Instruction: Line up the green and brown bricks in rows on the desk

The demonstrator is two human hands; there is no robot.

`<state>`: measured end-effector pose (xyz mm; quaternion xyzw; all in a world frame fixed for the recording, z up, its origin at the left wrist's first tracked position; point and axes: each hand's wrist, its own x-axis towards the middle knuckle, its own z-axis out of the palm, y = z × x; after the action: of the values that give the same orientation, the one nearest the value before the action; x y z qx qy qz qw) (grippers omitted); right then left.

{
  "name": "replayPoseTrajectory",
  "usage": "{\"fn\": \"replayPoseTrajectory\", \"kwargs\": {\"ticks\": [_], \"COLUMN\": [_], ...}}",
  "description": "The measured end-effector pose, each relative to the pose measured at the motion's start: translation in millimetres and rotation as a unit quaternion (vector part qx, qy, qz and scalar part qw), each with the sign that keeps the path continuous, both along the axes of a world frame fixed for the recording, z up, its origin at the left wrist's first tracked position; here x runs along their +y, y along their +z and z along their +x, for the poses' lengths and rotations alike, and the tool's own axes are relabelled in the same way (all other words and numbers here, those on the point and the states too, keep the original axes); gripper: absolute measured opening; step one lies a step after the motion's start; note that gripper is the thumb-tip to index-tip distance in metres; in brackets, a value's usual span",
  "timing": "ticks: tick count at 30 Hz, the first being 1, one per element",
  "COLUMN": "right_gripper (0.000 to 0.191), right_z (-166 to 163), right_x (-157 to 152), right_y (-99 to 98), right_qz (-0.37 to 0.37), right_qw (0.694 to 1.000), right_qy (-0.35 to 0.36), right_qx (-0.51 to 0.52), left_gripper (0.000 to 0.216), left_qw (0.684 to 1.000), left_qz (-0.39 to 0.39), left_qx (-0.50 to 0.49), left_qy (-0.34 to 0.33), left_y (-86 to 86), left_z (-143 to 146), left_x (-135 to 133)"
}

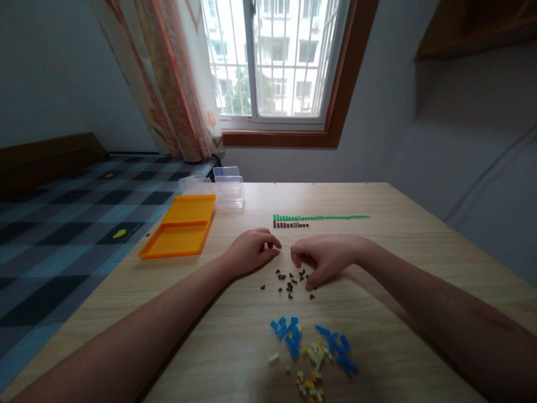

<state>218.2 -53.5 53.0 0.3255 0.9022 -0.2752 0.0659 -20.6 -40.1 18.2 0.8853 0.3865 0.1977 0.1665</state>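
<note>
Both my hands rest on a light wooden table [419,235]. My left hand [251,250] is curled, thumb and fingertips pinched together; what it holds, if anything, is too small to make out. My right hand [325,258] is curled too, its fingertips touching the table at the edge of a scatter of several tiny brown bricks [289,280]. Beyond the hands lie a long row of green bricks [321,217] and a shorter row of brown bricks [291,225]. Nearer me sit loose blue bricks [289,331] and yellow and white bricks [312,369].
An open orange plastic tray [180,226] lies at the table's left side, with clear plastic boxes [229,187] behind it. A bed with a checked cover [62,224] stands left of the table. A window [277,61] and curtain [168,78] are behind.
</note>
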Motion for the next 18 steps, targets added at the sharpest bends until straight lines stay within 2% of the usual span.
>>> {"fn": "replayPoseTrajectory", "kwargs": {"ticks": [5,9,14,18], "right_gripper": [0.053,0.055,0.046,0.031], "right_z": [0,3,13,21], "right_x": [-7,-9,-1,13], "right_y": [3.1,4.8,8.3,3.8], "right_qz": [0.026,0.018,-0.034,-0.037], "right_qw": [0.999,0.999,0.996,0.997], "right_qy": [0.013,0.021,-0.011,-0.042], "right_qx": [-0.020,-0.042,-0.080,-0.053], "left_gripper": [0.016,0.016,0.014,0.013], "left_qw": [1.000,1.000,1.000,1.000], "left_qz": [-0.005,-0.007,-0.007,-0.008], "left_qx": [-0.002,-0.006,-0.011,-0.007], "left_qy": [0.003,0.003,-0.003,-0.001], "left_y": [0.1,-1.8,-4.4,-3.3], "left_z": [1,0,-1,0], "left_x": [0,1,2,1]}}
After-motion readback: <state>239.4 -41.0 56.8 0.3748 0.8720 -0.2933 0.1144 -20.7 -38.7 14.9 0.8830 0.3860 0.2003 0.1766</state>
